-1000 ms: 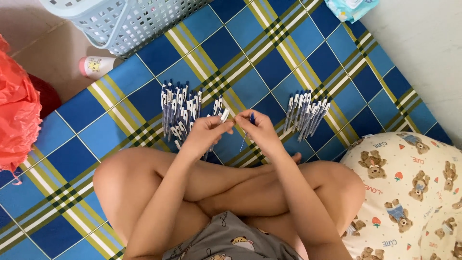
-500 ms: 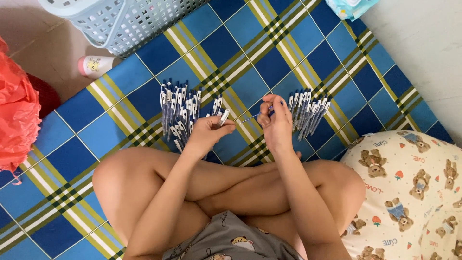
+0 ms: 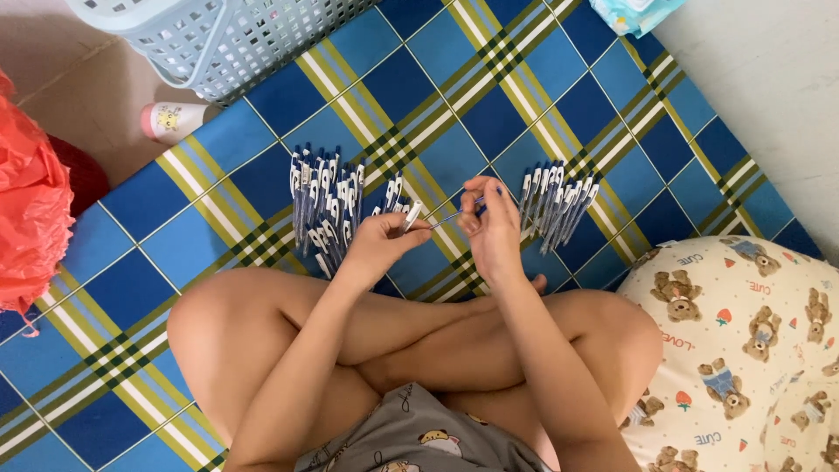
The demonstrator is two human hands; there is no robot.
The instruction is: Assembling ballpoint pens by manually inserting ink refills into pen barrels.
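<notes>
Slim, perhaps plastic pen (image 3: pixel 441 216) between hands (image 3: pixel 377 245)

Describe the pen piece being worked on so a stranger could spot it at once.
On the blue plaid mat, between two heaps of pens, the hands meet above the crossed legs. The thin blue refill spans left hand to right hand: the only piece off the mat.

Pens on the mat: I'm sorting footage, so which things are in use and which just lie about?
In use: left hand with pen barrel; right hand with thin refill; left pen pile; right pen pile.
Lying about: basket, small bottle, bear-print pillow, orange bag.
</notes>
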